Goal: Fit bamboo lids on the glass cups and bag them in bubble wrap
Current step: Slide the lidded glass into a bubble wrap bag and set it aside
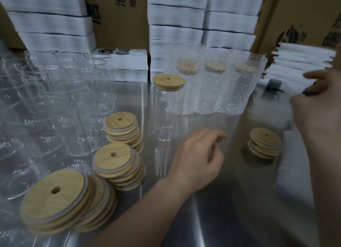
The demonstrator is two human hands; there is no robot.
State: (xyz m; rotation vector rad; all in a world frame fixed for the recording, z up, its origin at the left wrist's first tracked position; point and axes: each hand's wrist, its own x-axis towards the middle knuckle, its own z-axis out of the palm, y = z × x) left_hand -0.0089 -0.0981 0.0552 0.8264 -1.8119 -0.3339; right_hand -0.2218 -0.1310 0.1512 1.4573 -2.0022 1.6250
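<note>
On my screen the left hand [198, 155] hovers in the lower middle of the frame over the steel table [230, 210], fingers loosely curled with nothing visible in them. The right hand [313, 106] is at the right edge, up against a white pile of bubble wrap [291, 173]. It is blurred, so I cannot tell whether it grips anything. Just above the left hand stands one glass cup [166, 115] with a bamboo lid [168, 81] seated on it. Behind it, in the upper middle, three bagged cups [212, 88] stand upright side by side. Loose lids lie in three stacks [118, 165] at the lower left and a small stack [264, 145] at the right. Empty cups [51, 103] crowd the left side, with foam blocks [175, 16] and cardboard boxes [121, 16] along the top
</note>
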